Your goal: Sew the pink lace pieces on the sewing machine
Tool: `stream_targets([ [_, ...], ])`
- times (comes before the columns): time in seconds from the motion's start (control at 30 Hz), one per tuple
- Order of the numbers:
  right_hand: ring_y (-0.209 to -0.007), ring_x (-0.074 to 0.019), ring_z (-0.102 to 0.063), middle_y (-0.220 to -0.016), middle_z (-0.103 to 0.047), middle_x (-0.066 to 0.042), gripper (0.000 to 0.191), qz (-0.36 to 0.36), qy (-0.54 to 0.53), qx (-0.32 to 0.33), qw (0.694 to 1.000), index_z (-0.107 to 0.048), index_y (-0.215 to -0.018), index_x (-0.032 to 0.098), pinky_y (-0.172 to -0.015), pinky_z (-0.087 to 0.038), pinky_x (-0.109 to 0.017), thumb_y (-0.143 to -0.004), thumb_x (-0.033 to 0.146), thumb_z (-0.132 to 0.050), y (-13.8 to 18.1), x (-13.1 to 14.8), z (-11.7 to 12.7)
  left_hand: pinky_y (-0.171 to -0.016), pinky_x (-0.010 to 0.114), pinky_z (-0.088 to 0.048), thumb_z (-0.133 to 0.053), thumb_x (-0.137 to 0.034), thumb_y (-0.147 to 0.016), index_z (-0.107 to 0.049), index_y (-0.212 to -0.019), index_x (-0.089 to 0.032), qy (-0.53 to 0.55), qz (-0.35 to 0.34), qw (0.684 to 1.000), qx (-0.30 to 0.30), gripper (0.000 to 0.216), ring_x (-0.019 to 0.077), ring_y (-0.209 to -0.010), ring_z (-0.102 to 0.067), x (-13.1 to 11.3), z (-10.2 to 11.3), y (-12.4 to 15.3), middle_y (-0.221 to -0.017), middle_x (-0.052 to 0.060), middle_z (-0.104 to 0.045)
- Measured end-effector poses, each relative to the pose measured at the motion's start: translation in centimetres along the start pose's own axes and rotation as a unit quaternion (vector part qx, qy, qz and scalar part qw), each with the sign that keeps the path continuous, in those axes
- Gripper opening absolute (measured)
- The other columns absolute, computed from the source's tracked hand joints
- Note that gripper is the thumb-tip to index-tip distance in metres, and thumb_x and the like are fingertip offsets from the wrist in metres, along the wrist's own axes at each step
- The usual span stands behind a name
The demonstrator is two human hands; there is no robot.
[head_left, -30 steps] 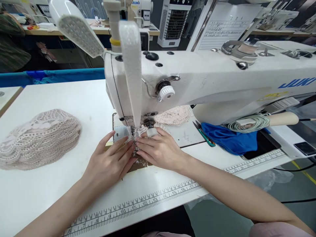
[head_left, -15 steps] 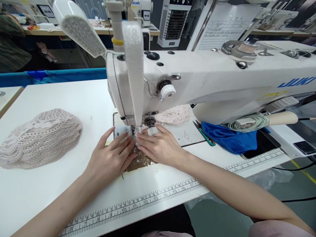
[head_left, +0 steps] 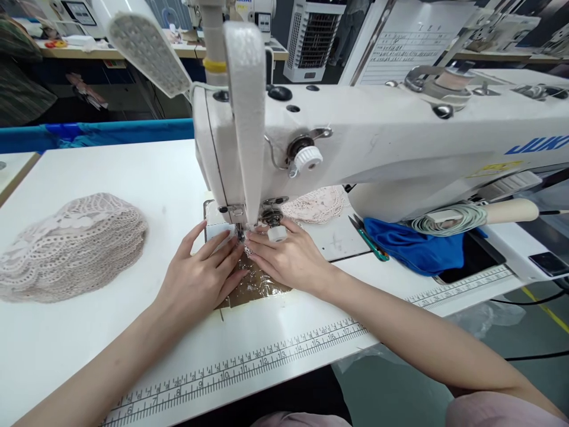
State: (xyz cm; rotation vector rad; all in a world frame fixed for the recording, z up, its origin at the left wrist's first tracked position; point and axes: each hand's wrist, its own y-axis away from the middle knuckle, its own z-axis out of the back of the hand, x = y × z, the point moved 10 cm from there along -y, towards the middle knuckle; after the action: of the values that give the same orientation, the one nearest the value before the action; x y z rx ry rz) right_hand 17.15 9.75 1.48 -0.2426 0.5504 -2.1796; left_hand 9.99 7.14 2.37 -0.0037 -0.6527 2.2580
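Both my hands lie at the needle area of a white sewing machine point(head_left: 377, 127). My left hand point(head_left: 200, 270), fingers spread and flat, rests just left of the presser foot point(head_left: 240, 231). My right hand point(head_left: 293, 258) reaches in from the other side, fingers stretched out and pressing on a small piece of lace point(head_left: 248, 250) by the foot. Most of that piece is hidden under the fingers and machine head. Behind the right hand, pale pink scalloped lace point(head_left: 317, 204) lies on the machine bed. A stack of beige lace pieces point(head_left: 80, 249) sits to the left.
Green-handled thread snips point(head_left: 368, 238), a blue cloth point(head_left: 413, 246), a dark phone point(head_left: 473, 264) and a coiled pale cord point(head_left: 448, 219) lie at the right under the arm. A printed ruler point(head_left: 249, 369) runs along the front edge. A lamp head point(head_left: 149, 50) hangs at upper left.
The camera view has shifted slightly. My hands keep nearly the same place, with the left fingertips a little farther from the front edge and less lace showing between the hands.
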Motion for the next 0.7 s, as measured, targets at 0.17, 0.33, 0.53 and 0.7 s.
stream_targets([
  [0.17, -0.098, -0.0191, -0.063, -0.101, -0.074, -0.005, 0.029, -0.001, 0.006, 0.003, 1.000, -0.072, -0.100, 0.016, -0.097, -0.039, -0.037, -0.097, 0.021, -0.045, 0.0, 0.0, 0.1, -0.107, 0.052, -0.036, -0.052, -0.031, -0.093, -0.064, -0.119, -0.013, 0.009, 0.007, 1.000, 0.012, 0.034, 0.0266, -0.113, -0.063, 0.1, -0.4, 0.1, -0.112, 0.011, -0.071],
  [0.33, -0.101, -0.0209, -0.062, -0.101, -0.074, -0.006, 0.027, -0.011, -0.025, 0.017, 0.999, -0.072, -0.103, 0.016, -0.097, -0.039, -0.041, -0.097, 0.025, -0.046, 0.0, -0.2, -0.1, -0.107, 0.051, -0.036, -0.053, -0.031, -0.092, -0.063, -0.121, -0.019, 0.013, 0.015, 1.000, -0.006, 0.033, 0.0257, -0.113, -0.063, 0.2, -0.1, 0.2, -0.114, 0.008, -0.071],
  [0.53, -0.104, -0.0217, -0.060, -0.099, -0.072, -0.009, 0.029, -0.043, -0.015, 0.012, 0.999, -0.070, -0.106, 0.015, -0.098, -0.039, -0.040, -0.095, 0.012, -0.043, -0.3, -1.5, -0.2, -0.088, 0.041, -0.044, -0.057, -0.027, -0.090, -0.064, -0.114, -0.016, -0.056, 0.001, 0.998, -0.033, 0.027, 0.0227, -0.097, -0.066, -1.0, 1.0, -0.2, -0.109, 0.005, -0.073],
  [0.7, -0.106, -0.0223, -0.058, -0.112, -0.068, -0.010, 0.028, -0.062, -0.004, 0.042, 0.997, -0.068, -0.110, 0.013, -0.104, -0.035, -0.040, -0.093, 0.016, -0.045, -0.3, -2.1, -0.1, -0.085, 0.038, -0.044, -0.054, -0.039, -0.092, -0.061, -0.119, -0.014, 0.037, 0.003, 0.999, -0.004, 0.038, 0.0233, -0.107, -0.062, -1.7, 0.9, -0.4, -0.116, 0.006, -0.070],
])
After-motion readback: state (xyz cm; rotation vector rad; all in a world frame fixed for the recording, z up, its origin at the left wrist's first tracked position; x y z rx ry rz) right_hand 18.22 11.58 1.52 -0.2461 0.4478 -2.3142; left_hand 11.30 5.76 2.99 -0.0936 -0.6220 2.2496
